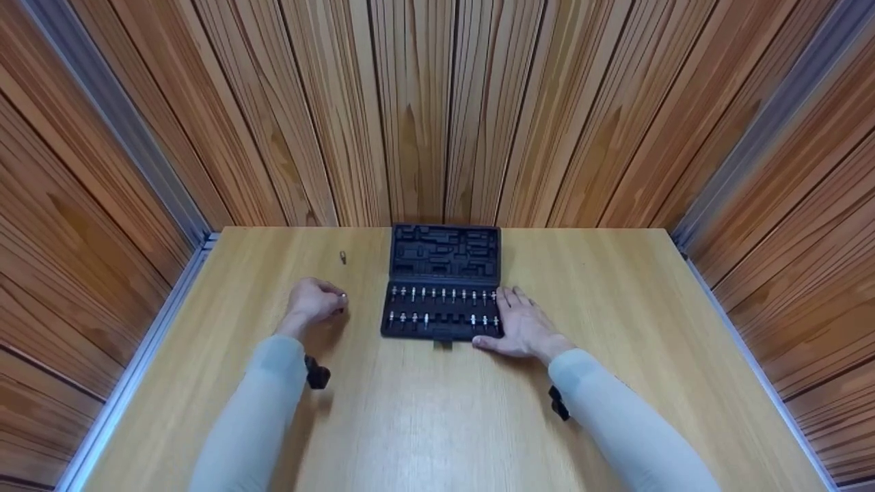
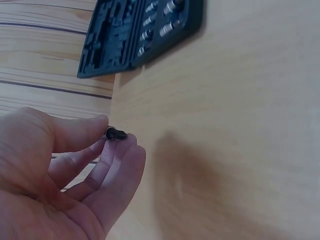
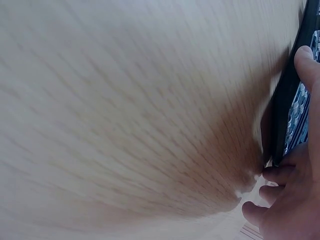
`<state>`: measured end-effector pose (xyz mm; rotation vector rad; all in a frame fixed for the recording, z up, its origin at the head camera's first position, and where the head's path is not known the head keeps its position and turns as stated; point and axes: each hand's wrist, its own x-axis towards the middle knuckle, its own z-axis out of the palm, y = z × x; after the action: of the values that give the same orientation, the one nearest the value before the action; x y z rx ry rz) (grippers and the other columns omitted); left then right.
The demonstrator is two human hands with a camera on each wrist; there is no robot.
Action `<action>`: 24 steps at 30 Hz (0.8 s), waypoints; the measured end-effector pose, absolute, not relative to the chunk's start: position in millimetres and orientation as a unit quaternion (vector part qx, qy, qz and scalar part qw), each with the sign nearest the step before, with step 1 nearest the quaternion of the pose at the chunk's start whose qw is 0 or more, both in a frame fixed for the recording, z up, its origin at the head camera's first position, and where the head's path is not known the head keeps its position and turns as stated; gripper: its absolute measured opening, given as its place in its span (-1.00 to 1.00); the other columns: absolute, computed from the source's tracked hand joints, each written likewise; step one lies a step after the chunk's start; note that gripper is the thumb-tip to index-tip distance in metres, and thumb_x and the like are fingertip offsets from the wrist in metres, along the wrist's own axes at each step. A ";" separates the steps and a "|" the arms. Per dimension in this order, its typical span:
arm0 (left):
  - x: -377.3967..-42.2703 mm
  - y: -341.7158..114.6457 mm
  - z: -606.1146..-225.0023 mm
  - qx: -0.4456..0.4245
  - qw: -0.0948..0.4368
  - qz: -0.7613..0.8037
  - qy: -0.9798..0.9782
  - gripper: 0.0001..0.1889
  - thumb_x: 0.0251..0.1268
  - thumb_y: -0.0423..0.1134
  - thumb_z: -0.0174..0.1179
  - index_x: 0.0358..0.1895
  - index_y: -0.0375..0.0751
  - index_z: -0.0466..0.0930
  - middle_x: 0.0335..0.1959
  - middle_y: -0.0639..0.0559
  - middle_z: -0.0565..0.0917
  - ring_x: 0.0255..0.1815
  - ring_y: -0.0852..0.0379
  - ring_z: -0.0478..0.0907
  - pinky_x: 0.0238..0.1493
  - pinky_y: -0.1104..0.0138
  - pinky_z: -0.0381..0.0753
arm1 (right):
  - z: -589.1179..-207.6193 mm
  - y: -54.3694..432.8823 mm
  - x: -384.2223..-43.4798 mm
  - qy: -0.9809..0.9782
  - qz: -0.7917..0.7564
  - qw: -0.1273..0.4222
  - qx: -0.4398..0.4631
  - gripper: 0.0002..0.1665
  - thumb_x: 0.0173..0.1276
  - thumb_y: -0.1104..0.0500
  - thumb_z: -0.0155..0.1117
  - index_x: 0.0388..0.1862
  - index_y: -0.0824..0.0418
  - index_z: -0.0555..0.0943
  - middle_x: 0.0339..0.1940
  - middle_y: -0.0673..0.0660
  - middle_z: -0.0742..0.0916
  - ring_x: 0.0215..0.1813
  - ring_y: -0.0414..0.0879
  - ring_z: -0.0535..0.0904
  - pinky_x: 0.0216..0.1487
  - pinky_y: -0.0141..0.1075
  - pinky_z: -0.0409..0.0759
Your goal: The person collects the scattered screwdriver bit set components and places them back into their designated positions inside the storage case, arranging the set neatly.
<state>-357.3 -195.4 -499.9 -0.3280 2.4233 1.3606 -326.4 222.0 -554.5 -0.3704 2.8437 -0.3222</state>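
My left hand (image 1: pixel 314 301) is raised over the table, left of a black tool case (image 1: pixel 446 279). Thumb and fingertips pinch a small bit socket (image 2: pixel 116 133) with a silver sleeve and a dark tip. The case lies open, lid towards the back wall, with two rows of bit sockets; the front row has a gap in its middle. My right hand (image 1: pixel 523 325) rests along the right edge of the case, fingers extended and thumb at the front right corner. Another bit socket (image 1: pixel 343 257) lies loose on the table beyond my left hand.
The wooden table (image 1: pixel 437 424) meets a plank wall (image 1: pixel 417 116) just behind the lid. Metal rails (image 1: pixel 137 362) run along the table's sides. A latch (image 1: pixel 443 344) juts from the case's front edge.
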 end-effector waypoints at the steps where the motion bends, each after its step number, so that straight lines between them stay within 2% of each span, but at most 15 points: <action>1: -357.5 -193.0 -499.7 -0.118 0.171 0.484 0.850 -0.66 0.67 -0.32 0.25 0.37 -0.29 0.72 0.24 -0.21 0.76 0.21 -0.13 0.77 0.39 -0.01 0.78 | -554.3 222.1 -326.4 0.977 -0.110 0.128 -0.127 0.53 0.46 -0.66 0.22 0.87 0.43 -0.06 0.89 0.48 0.12 0.92 0.42 -0.04 0.91 0.25 0.03; 13: -359.4 -173.5 -502.0 -0.128 0.175 0.490 0.845 -0.68 0.65 -0.32 0.27 0.33 -0.25 0.75 0.28 -0.18 0.76 0.23 -0.12 0.79 0.37 -0.02 0.80 | -555.3 221.8 -327.7 0.978 -0.105 0.127 -0.128 0.53 0.46 -0.65 0.23 0.87 0.42 -0.06 0.90 0.46 0.12 0.93 0.41 -0.05 0.92 0.24 0.02; 24: -363.4 -153.4 -503.3 -0.145 0.188 0.503 0.831 -0.72 0.66 -0.33 0.28 0.29 -0.19 0.75 0.22 -0.17 0.78 0.23 -0.13 0.78 0.33 -0.02 0.80 | -554.4 221.5 -326.4 0.977 -0.108 0.129 -0.129 0.54 0.46 -0.67 0.22 0.87 0.43 -0.06 0.89 0.47 0.12 0.93 0.42 -0.05 0.92 0.23 0.00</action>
<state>-363.4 -153.4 -503.3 -0.4080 2.3377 1.4166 -326.4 221.5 -554.4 -0.3745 2.8418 -0.3128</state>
